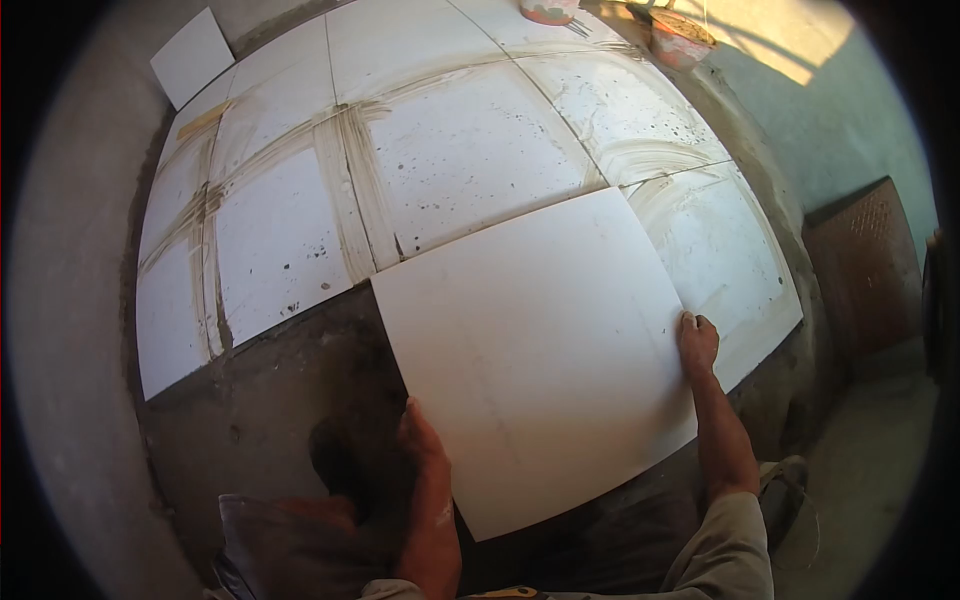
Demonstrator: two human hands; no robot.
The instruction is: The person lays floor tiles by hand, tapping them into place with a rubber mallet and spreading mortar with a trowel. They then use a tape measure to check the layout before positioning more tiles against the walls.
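Note:
A large white floor tile lies between my two hands, its far edge up against the laid tiles. My left hand grips its left edge, with the fingers partly hidden. On the opposite edge, my right hand is closed, fingers curled around the rim. The tile's right side overlaps part of a neighbouring laid tile. Whether its near end rests on anything cannot be seen.
Dark bare floor shows left of the held tile. Another white tile leans at the back left wall. Two buckets stand at the far side. A brown board leans at the right wall. Grout smears streak the laid tiles.

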